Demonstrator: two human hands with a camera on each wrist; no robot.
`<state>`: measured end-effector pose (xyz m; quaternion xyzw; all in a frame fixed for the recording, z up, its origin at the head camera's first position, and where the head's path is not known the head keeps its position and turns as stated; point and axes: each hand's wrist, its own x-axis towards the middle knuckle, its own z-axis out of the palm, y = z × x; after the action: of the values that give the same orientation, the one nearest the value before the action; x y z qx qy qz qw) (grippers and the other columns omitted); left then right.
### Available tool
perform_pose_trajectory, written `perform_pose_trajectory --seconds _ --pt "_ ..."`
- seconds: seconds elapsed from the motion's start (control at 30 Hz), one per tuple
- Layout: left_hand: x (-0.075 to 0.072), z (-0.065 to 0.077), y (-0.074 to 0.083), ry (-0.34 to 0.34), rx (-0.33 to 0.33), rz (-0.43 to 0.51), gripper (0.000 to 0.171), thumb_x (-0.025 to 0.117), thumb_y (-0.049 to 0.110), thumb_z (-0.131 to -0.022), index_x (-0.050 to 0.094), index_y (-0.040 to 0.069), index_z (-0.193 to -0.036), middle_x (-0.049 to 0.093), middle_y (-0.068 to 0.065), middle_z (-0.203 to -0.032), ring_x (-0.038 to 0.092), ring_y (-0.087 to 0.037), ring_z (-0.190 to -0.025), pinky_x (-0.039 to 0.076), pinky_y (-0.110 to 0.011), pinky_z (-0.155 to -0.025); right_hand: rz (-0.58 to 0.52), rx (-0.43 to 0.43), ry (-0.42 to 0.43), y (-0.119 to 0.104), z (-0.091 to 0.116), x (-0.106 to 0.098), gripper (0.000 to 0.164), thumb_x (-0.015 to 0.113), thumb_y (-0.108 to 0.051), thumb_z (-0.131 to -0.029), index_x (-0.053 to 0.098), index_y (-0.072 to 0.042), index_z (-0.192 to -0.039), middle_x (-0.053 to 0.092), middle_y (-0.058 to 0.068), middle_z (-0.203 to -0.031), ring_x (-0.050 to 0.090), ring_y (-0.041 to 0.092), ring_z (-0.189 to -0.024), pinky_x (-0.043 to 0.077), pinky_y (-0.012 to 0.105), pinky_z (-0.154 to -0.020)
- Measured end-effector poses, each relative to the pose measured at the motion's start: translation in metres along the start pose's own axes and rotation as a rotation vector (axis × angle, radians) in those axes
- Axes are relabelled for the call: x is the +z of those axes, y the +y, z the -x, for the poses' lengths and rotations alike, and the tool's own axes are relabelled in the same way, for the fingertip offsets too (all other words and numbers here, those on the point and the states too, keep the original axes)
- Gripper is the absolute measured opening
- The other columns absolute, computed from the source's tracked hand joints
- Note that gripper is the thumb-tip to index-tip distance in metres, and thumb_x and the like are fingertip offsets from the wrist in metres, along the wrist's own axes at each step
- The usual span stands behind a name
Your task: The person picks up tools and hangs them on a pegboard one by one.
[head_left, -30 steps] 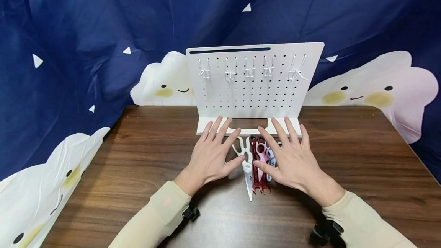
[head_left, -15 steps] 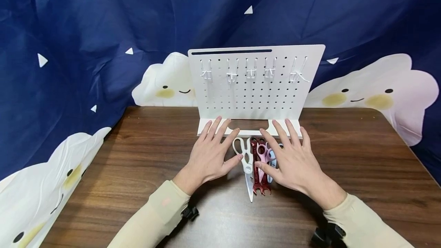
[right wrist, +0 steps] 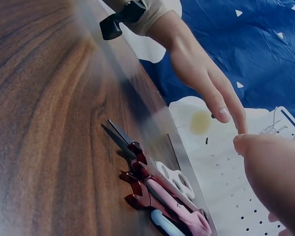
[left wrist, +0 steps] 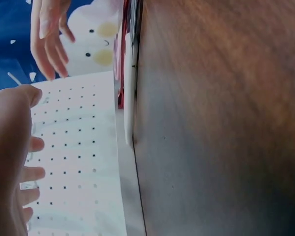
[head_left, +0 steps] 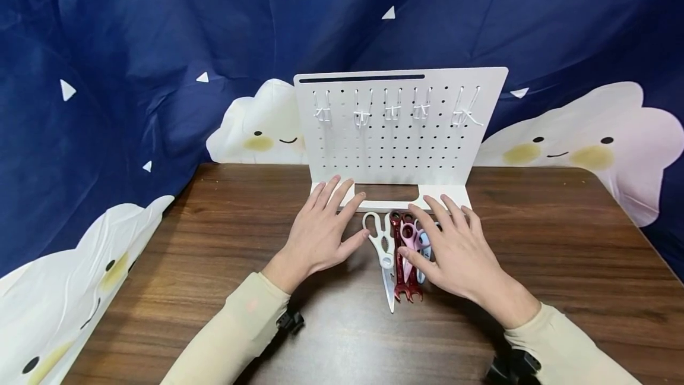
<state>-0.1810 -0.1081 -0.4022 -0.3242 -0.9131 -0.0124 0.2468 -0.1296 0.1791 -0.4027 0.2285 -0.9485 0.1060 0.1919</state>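
Observation:
My left hand hovers palm down over the table, fingers spread, just left of the white-handled scissors. The right hand, fingers loosely extended, is held above the right part of the tool row and partly covers it. Beside the white-handled scissors lie two dark red wrenches. Pink-handled scissors rest over the wrenches. A light blue handled tool lies at the row's right side; its kind is partly hidden. Both wrist views show the hands raised off the table, holding nothing.
Behind the tools stands a white pegboard on a white base, with several white wire hooks along its upper part. The brown wooden table extends to both sides. A dark blue cloth with cloud prints hangs behind.
My left hand has shifted a little left, its thumb moving off the white scissors' handle in the head view. The right hand's fingers have drawn back slightly. The tools have not moved.

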Motion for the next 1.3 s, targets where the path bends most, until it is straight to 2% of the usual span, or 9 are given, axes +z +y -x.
perform_pose_trajectory --seconds 0.27,0.47,0.73,0.87,0.97,1.17,1.3 --pt "-0.003 -0.003 -0.012 0.013 0.002 0.039 0.061 0.056 0.053 -0.104 0.056 0.017 -0.154 0.053 -0.012 -0.162 0.043 -0.034 -0.157 0.033 -0.049 -0.131 -0.086 0.027 0.008 -0.003 0.003 0.0 0.07 0.074 -0.049 -0.097 0.057 -0.01 -0.152 0.057 0.021 -0.153 0.05 0.046 -0.142 0.039 0.067 -0.11" --pt "-0.001 -0.004 -0.024 0.063 0.003 0.06 0.056 0.058 0.046 -0.104 0.061 0.013 -0.148 0.06 -0.013 -0.155 0.05 -0.032 -0.151 0.037 -0.046 -0.129 -0.135 0.032 0.069 -0.005 0.003 0.001 0.054 0.077 -0.04 -0.097 0.067 -0.007 -0.138 0.07 0.014 -0.13 0.066 0.037 -0.117 0.051 0.057 -0.096" --pt "0.006 -0.008 -0.039 0.137 0.002 0.142 0.044 0.062 0.034 -0.102 0.067 0.007 -0.137 0.068 -0.014 -0.141 0.061 -0.033 -0.138 0.043 -0.046 -0.123 -0.189 0.113 0.079 -0.01 0.005 0.003 0.03 0.076 -0.031 -0.099 0.075 -0.006 -0.115 0.076 0.006 -0.105 0.072 0.028 -0.096 0.058 0.051 -0.084" --pt "0.008 -0.009 -0.047 0.161 -0.028 0.2 0.039 0.061 0.027 -0.104 0.068 0.005 -0.135 0.07 -0.013 -0.138 0.064 -0.032 -0.133 0.046 -0.047 -0.12 -0.25 0.171 0.042 -0.009 0.006 0.002 0.014 0.074 -0.023 -0.099 0.077 -0.011 -0.103 0.073 -0.003 -0.086 0.066 0.015 -0.077 0.055 0.04 -0.069" --pt "0.01 -0.01 -0.053 0.161 -0.075 0.231 0.038 0.061 0.024 -0.105 0.068 0.005 -0.136 0.071 -0.013 -0.137 0.065 -0.032 -0.131 0.048 -0.047 -0.119 -0.306 0.216 0.011 -0.008 0.006 0.004 0.009 0.074 -0.021 -0.099 0.078 -0.013 -0.096 0.068 -0.009 -0.074 0.058 0.006 -0.068 0.05 0.033 -0.065" --pt "0.013 -0.013 -0.064 0.16 -0.178 0.313 0.034 0.064 0.02 -0.105 0.069 0.004 -0.136 0.073 -0.014 -0.135 0.066 -0.034 -0.129 0.051 -0.047 -0.115 -0.413 0.342 -0.077 -0.004 0.005 0.01 0.014 0.075 -0.022 -0.099 0.079 -0.014 -0.089 0.065 -0.009 -0.066 0.055 0.007 -0.061 0.046 0.03 -0.062" --pt "0.017 -0.015 -0.071 0.152 -0.223 0.356 0.033 0.065 0.018 -0.105 0.069 0.004 -0.135 0.073 -0.014 -0.134 0.068 -0.032 -0.124 0.053 -0.046 -0.113 -0.53 0.436 -0.159 -0.002 0.006 0.013 0.021 0.073 -0.023 -0.102 0.076 -0.01 -0.086 0.063 -0.006 -0.06 0.056 0.007 -0.05 0.046 0.026 -0.054"
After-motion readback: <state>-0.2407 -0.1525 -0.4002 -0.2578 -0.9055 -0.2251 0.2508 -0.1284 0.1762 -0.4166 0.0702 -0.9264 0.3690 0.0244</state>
